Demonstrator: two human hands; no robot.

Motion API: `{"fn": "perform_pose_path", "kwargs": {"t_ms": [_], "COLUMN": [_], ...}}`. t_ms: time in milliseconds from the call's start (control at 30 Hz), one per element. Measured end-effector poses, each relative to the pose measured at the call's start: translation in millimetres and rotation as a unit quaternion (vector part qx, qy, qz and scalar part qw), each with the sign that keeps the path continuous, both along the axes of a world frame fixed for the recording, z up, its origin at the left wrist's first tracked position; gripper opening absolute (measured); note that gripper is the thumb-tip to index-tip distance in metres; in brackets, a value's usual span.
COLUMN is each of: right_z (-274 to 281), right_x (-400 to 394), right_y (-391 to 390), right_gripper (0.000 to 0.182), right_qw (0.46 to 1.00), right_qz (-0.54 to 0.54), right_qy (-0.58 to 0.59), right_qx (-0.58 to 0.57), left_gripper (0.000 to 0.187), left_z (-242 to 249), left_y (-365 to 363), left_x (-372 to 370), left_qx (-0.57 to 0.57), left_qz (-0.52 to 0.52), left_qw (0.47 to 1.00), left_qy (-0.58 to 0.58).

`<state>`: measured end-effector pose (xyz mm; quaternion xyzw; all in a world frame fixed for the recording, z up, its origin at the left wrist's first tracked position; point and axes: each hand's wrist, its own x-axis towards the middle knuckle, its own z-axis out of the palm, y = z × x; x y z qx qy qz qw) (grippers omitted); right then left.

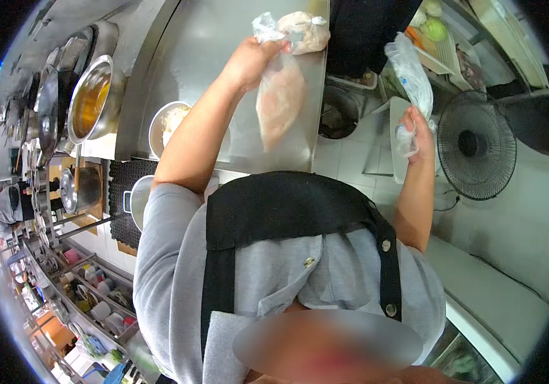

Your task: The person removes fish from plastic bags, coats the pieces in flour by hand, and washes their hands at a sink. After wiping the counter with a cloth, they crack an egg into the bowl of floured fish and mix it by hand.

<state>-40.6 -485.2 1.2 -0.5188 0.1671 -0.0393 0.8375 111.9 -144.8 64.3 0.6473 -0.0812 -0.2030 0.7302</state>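
My left hand [256, 63] is closed around the gathered top of a clear plastic bag of pale pinkish food [281, 96], perhaps raw meat. That bag hangs over the steel table. Just beyond my fingers, a second knotted plastic bag [306, 33] with pale contents rests near the table's far right edge. Off to the right, my right hand [419, 133] grips a crumpled, thin plastic bag [414, 80] with small blue marks. Its upper part stretches away from my fingers, and a bunched end sticks out below them.
The steel table [223, 137] lies ahead, with a white bowl [171, 125] at its left. A metal basin of yellowish liquid [92, 102] stands farther left. On the right are a floor fan [477, 144], a white bin [399, 137], a dark bucket [338, 114] and vegetable crates [437, 54].
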Motion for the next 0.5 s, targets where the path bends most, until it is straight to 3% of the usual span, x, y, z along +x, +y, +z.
{"fn": "perform_pose_path", "kwargs": {"t_ms": [67,133,267,367,433,500], "right_z": [-1,-9,-28,-23,-23,-36], "right_x": [3,6,10,15,18,28], "right_y": [-3,-7,0,20,27,27], "right_gripper": [0.018,0.019,0.021,0.023,0.025,0.029], "right_qw": [1.000,0.999,0.998,0.998,0.996,0.995], "right_qz": [0.000,0.005,0.038,0.044,0.061,0.040], "right_qy": [-0.010,-0.013,0.010,0.017,-0.010,-0.010], "right_qx": [0.024,0.038,0.042,0.050,0.067,0.094], "left_gripper": [0.013,0.014,0.019,0.023,0.026,0.027], "left_z": [7,-2,-48,-83,-87,-78], "left_y": [-15,-29,-38,-38,-38,-39], "left_x": [8,22,43,33,34,40], "left_qx": [-0.013,0.072,0.251,0.274,0.150,-0.018], "left_qz": [-0.012,-0.008,-0.036,-0.043,-0.009,0.001], "left_qw": [0.999,0.994,0.957,0.946,0.987,0.996], "left_qy": [-0.030,-0.084,-0.143,-0.170,-0.056,0.085]}}
